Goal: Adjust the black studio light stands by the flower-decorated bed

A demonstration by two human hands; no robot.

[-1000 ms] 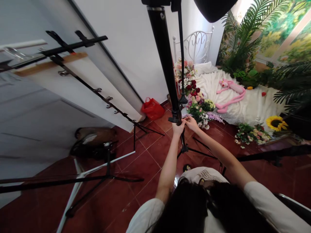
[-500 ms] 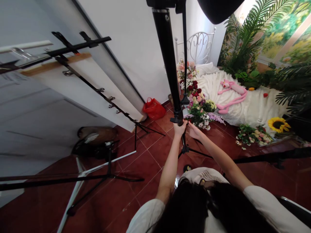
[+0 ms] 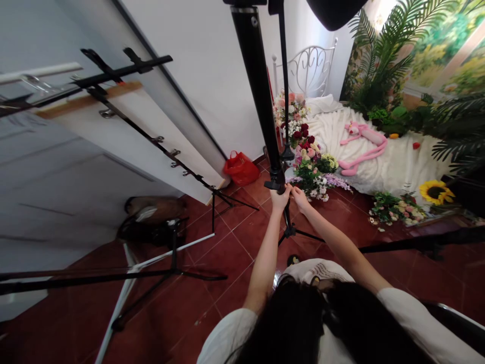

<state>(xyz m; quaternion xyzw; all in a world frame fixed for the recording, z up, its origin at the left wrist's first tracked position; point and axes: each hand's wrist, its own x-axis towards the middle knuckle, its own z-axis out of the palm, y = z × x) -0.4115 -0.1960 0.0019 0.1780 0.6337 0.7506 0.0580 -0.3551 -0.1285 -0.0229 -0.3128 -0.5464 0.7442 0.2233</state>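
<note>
A tall black light stand (image 3: 257,81) rises in front of me, slightly tilted in view, its legs on the floor. My left hand (image 3: 279,198) is closed around its pole, just below a black clamp collar (image 3: 275,183). On the pole's right side, at the same height, my right hand (image 3: 300,199) has its fingers pinched together close to my left fingertips. What those fingers hold is too small to make out. The dark lamp head (image 3: 337,12) is cut off by the top edge.
Left stands a black frame with clips (image 3: 159,139) and white boards. A red bag (image 3: 241,168) lies by the wall. White tubes (image 3: 151,262) and black tripod legs cross the floor. Flowers (image 3: 308,151), a draped bed with a pink plush toy (image 3: 369,136), and a sunflower (image 3: 435,192) are right.
The upper pole and lamp head have shifted slightly left in view. My right hand has moved a little up, with its fingers closer to the left hand. My left hand keeps its grip.
</note>
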